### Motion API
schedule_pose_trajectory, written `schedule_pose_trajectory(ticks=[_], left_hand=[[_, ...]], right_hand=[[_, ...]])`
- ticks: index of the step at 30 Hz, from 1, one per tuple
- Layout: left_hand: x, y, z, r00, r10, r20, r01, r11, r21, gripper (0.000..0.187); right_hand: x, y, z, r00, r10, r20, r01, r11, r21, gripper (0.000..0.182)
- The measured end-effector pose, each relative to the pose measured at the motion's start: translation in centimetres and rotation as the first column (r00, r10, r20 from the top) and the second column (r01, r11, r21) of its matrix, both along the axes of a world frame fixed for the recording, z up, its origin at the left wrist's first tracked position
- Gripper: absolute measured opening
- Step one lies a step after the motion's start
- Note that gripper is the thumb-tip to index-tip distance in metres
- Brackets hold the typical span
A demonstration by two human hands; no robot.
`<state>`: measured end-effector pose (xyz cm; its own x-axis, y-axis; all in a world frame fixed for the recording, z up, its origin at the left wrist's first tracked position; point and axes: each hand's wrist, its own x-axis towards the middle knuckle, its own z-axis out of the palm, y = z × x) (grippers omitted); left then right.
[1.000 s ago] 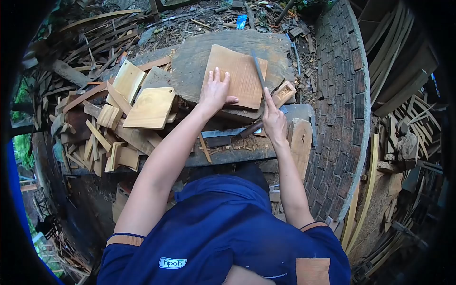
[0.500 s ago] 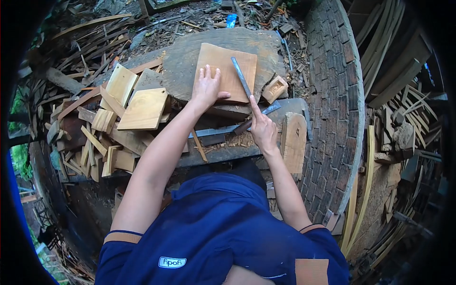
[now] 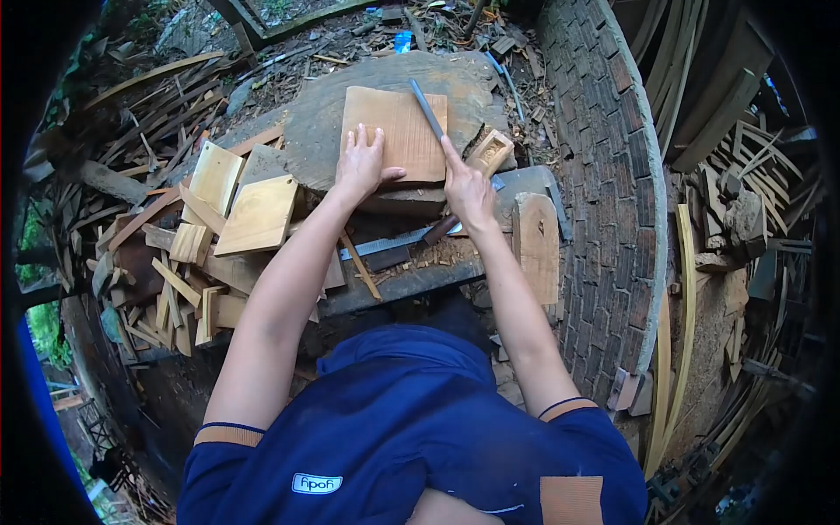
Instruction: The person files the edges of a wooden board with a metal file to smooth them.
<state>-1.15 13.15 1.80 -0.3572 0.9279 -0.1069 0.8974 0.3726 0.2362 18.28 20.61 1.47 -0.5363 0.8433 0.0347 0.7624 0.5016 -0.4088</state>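
A flat, square-cut wooden board [image 3: 402, 131] lies on a broad wood block [image 3: 317, 118]. My left hand [image 3: 363, 164] rests flat on the board's left part, fingers spread and thumb out to the side. In my right hand [image 3: 471, 194] is a long grey metal file [image 3: 426, 108], index finger stretched along it. The file slants over the board's right side, its tip past the far edge. How the rest of my right hand wraps its near end is hidden. Just right of that hand sits a small hollowed wooden block [image 3: 491, 152].
Left of the block are pale boards [image 3: 257, 215] and a heap of offcuts [image 3: 188, 306]. A metal strip [image 3: 398, 240] and wood chips lie nearer me. A round-topped board [image 3: 535, 249] leans on the right, beside a curved brick wall [image 3: 604, 201].
The file and my right hand have slid away from me across the board, so the tip now passes its far edge. My left hand stays on the board. The whole view has shifted slightly.
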Motion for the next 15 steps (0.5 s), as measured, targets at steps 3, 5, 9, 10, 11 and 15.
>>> schedule_pose_trajectory(ticks=[3, 5, 9, 10, 11, 15], left_hand=[[-0.5, 0.1, -0.4, 1.000, 0.001, -0.015, 0.000, 1.000, 0.014, 0.094], [-0.5, -0.2, -0.9, 0.999, -0.012, -0.034, 0.013, 1.000, 0.026, 0.093], [-0.3, -0.2, -0.7, 0.998, -0.030, -0.048, 0.031, 0.999, 0.031, 0.093], [-0.4, -0.1, -0.5, 0.998, -0.023, -0.058, 0.024, 0.999, 0.022, 0.093], [-0.4, -0.1, -0.6, 0.998, -0.025, -0.063, 0.026, 0.999, 0.025, 0.093], [-0.4, 0.0, -0.7, 0.999, -0.011, -0.042, 0.013, 0.999, 0.045, 0.093]], right_hand=[[1.6, -2.4, -0.6, 0.997, 0.034, -0.066, -0.035, 0.999, -0.016, 0.053], [2.7, -3.9, -0.2, 0.998, 0.046, -0.031, -0.048, 0.998, -0.035, 0.053], [0.5, -1.1, 0.8, 0.999, 0.031, 0.040, -0.029, 0.998, -0.054, 0.050], [-0.4, 0.1, 1.0, 0.998, 0.016, 0.067, -0.013, 0.999, -0.049, 0.051], [-0.8, 0.7, 0.5, 0.998, 0.013, 0.062, -0.011, 0.999, -0.046, 0.051], [-0.1, 0.0, 0.3, 0.999, 0.029, -0.015, -0.029, 0.999, 0.027, 0.053]])
